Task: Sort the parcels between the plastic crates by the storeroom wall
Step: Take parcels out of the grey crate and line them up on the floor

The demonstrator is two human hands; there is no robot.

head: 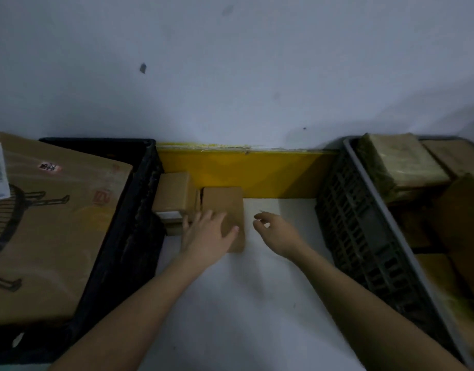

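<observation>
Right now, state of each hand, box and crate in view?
Left hand: fingers spread, resting on the small brown cardboard box.
Small brown cardboard box: flat on the white floor.
Right hand: loosely curled, holding nothing.
Second small cardboard box: beside the black crate.
Black plastic crate: holds a large printed carton.
Grey plastic crate: holds parcels.

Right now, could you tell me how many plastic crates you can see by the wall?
2: the black crate on the left, the grey crate on the right. Others may lie out of frame.
</observation>
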